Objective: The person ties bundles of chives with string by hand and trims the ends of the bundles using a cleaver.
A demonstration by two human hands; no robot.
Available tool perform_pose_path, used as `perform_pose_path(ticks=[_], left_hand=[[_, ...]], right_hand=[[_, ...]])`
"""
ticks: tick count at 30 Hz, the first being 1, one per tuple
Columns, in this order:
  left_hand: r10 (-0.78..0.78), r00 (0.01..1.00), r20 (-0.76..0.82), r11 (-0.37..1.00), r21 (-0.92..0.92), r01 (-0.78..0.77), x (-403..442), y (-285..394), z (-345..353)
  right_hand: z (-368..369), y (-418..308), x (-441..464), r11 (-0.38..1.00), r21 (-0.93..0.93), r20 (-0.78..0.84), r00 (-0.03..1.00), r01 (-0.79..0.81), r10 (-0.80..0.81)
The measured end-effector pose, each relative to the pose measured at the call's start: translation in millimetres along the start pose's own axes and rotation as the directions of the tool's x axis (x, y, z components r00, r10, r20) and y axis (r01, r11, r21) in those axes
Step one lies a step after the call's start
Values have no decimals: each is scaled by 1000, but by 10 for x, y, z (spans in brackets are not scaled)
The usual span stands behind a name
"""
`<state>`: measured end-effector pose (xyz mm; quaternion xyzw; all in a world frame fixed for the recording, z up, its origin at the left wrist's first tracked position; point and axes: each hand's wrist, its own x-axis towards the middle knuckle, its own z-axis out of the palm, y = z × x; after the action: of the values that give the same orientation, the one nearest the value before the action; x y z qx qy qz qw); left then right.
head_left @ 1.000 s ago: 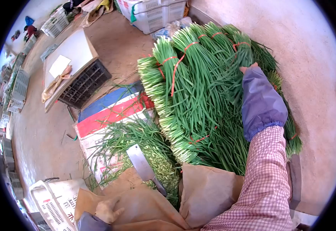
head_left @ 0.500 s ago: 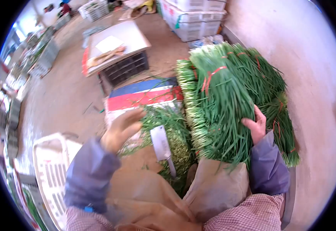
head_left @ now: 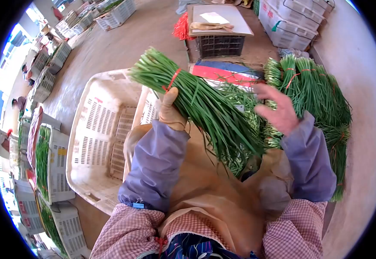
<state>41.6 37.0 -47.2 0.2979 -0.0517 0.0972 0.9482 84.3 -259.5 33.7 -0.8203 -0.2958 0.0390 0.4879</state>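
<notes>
My left hand, in a tan glove, is closed around a bunch of garlic chives near its red tie. The bunch slants across my lap, pale cut ends up to the left, leaf tips down to the right. Bare and slightly blurred, my right hand is apart from the bunch with its fingers spread. It is nearest to the stacked chive bunches, which carry red ties. Loose trimmings lie between my hands and that stack, partly hidden by the held bunch.
A white plastic crate stands at my left. Ahead, a board-topped black crate bears a glove and paper, with red ties beside it. White crates are stacked by the right wall. More filled crates line the left.
The tied chive bunch has left the stack and is now in my left hand. My right hand has let go of the leaves. The view has turned left, showing more of the white crate.
</notes>
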Motion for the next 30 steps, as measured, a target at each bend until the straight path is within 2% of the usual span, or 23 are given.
perform_pose_path(ticks=[1,3,6,7,9,12,15,18,21,22,23,24,25,26,27,28,30], left_hand=[[38,999,7,999,-7,-38,-50,95,-7],[76,997,17,997,-13,-76,-170,220,24],[108,993,37,994,19,-109,-280,316,44],[104,994,41,994,21,-105,-309,325,13],[96,994,48,995,22,-98,-364,332,-55],[72,997,30,997,32,-72,-474,414,-227],[32,999,12,999,25,-32,-609,551,-386],[67,997,35,997,47,-69,-623,671,-424],[92,983,-159,994,70,-82,-650,731,-297],[79,985,-151,987,151,-56,-665,762,-295],[55,997,-54,991,124,-48,-673,790,-271],[32,999,44,995,97,-36,-679,828,-231],[8,990,143,997,71,-18,-670,857,-222],[-32,991,133,992,123,15,-634,908,-472],[-66,991,117,981,188,43,-597,1000,-521],[-103,990,97,964,255,76,-559,1071,-548],[-46,976,213,903,427,-50,-496,1052,-585]], right_hand=[[63,-74,-9,992,73,-139,986,100,-89],[156,-402,-164,994,112,-157,987,5,13],[581,-660,-298,975,215,-43,998,54,-46],[763,-658,-297,967,145,-72,977,209,-200],[1050,-596,-310,965,89,-82,967,248,-241],[1277,-529,-293,972,59,-124,968,227,-218],[1342,-623,-253,974,155,-190,972,167,-137],[1471,-727,-159,932,-208,-175,926,297,-335],[1759,-583,-84,954,-240,-33,981,178,-191],[1831,-430,-20,997,-58,17,999,50,-49],[1871,-266,45,989,115,90,992,-97,87],[1858,-89,105,952,273,192,978,-138,86],[1788,120,163,887,420,288,955,-192,71],[1709,325,201,795,549,376,926,-258,41],[1631,556,225,577,694,436,889,-430,138],[1542,614,252,297,779,511,834,-552,210],[1422,507,197,613,555,573,792,-562,208]])
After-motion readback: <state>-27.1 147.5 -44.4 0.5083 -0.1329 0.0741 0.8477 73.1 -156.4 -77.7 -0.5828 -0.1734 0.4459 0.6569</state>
